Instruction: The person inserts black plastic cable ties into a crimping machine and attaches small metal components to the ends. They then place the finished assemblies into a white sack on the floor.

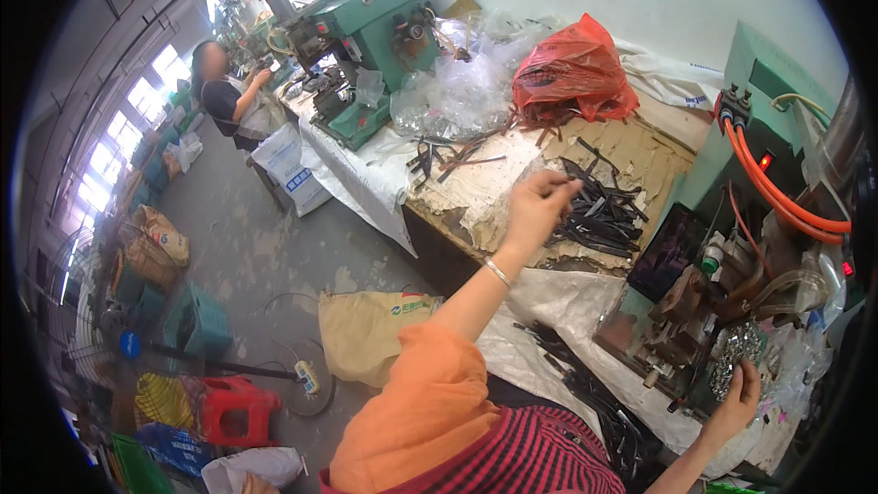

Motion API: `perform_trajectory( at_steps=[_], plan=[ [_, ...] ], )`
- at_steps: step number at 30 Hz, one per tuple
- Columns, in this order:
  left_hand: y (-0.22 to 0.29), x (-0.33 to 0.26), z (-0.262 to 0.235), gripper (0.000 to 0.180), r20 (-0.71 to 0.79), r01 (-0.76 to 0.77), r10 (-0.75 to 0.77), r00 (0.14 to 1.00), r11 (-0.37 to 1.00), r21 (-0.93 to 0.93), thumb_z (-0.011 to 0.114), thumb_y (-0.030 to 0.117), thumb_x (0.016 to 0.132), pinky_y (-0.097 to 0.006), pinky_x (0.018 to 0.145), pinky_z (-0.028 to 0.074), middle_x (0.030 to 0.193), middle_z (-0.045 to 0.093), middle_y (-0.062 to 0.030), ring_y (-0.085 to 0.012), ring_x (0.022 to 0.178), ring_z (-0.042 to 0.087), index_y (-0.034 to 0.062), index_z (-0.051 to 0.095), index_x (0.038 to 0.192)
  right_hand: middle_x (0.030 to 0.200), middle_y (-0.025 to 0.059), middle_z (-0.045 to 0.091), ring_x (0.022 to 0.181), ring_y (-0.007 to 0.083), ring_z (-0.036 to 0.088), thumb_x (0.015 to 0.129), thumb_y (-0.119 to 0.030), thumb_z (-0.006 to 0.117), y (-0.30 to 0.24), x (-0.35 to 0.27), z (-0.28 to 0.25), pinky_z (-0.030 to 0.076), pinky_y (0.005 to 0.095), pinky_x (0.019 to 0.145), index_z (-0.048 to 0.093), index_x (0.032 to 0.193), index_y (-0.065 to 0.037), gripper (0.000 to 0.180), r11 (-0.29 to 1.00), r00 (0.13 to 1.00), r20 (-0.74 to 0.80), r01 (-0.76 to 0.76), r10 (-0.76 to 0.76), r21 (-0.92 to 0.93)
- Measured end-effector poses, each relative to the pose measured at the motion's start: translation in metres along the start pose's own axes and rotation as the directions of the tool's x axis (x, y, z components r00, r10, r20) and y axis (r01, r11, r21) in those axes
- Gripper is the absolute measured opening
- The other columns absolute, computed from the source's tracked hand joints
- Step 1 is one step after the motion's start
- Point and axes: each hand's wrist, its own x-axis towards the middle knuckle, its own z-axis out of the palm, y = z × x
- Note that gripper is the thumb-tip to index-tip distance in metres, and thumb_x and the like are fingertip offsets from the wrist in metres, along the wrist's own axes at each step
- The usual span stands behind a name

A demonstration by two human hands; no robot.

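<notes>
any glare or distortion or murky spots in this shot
In the head view, straight edges curve toward the black rim; head view, windows at the far left wash out white; head view, highlights glint off the red bag and metal pieces; head view, piled dark strips partly blend together.

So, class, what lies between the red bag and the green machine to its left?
Heaped clear plastic lies between the red bag and the green machine; the head view shows it.
</notes>
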Motion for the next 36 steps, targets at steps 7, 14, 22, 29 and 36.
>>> perform_trajectory(
  at_steps=[7,14,22,29,36],
  plan=[
    [-0.074,-0.040,0.061,0.012,0.157,-0.160,0.184,0.970,0.975,-0.155,0.067,0.010,0.097,-0.022,0.067,0.047,0.095,0.068,0.0010,-0.0059,0.077,0.059,0.0003,0.069,0.105,0.123,0.0107,0.062,0.111,0.0175,0.058,0.098,0.002,0.058,-0.035,0.016,0.087,0.043,0.0309,0.101,0.054,0.132,0.004,0.034,0.849,0.992,-0.079,0.125,-0.099,0.513],
    [0.038,-0.081,0.085,0.006,0.313,-0.376,0.514,0.798,0.832,-0.407,0.072,0.004,0.091,-0.026,0.068,0.051,0.087,0.068,-0.0026,-0.0089,0.078,0.065,-0.0003,0.069,0.093,0.125,0.0122,0.061,0.112,0.0188,0.058,0.095,0.006,0.057,-0.056,0.009,0.085,0.041,0.0320,0.103,0.047,0.138,0.004,0.044,0.820,0.999,0.031,0.000,-0.022,0.572],
    [0.063,-0.080,0.123,0.020,0.315,-0.837,0.888,0.334,0.434,-0.334,0.083,0.004,0.076,-0.032,0.057,0.051,0.083,0.070,-0.0086,-0.0222,0.068,0.067,0.0046,0.070,0.091,0.144,0.0205,0.050,0.131,0.0280,0.053,0.088,-0.002,0.066,-0.089,-0.018,0.061,0.038,0.0389,0.112,0.039,0.148,0.005,0.066,0.833,0.992,0.125,-0.041,-0.034,0.551],
    [0.007,-0.131,0.152,0.027,0.468,-0.958,0.884,0.008,0.141,-0.249,0.086,0.012,0.071,-0.027,0.047,0.044,0.095,0.072,-0.0087,-0.0141,0.056,0.060,0.0054,0.070,0.092,0.106,0.0158,0.069,0.103,0.0330,0.061,0.081,-0.008,0.073,-0.020,-0.011,-0.018,0.048,0.0411,0.093,0.068,0.113,-0.001,0.033,0.791,0.962,-0.029,0.206,-0.272,-0.577],
    [-0.005,-0.125,0.152,0.029,0.406,-0.969,0.912,-0.056,0.048,-0.241,0.087,0.016,0.070,-0.025,0.044,0.041,0.094,0.072,-0.0046,-0.0098,0.053,0.057,0.0102,0.071,0.092,0.087,0.0114,0.068,0.087,0.0330,0.061,0.080,-0.014,0.076,0.042,0.006,0.000,0.047,0.0434,0.078,0.070,0.089,-0.006,0.013,0.731,0.919,-0.098,0.235,-0.381,-0.641]
  ],
)
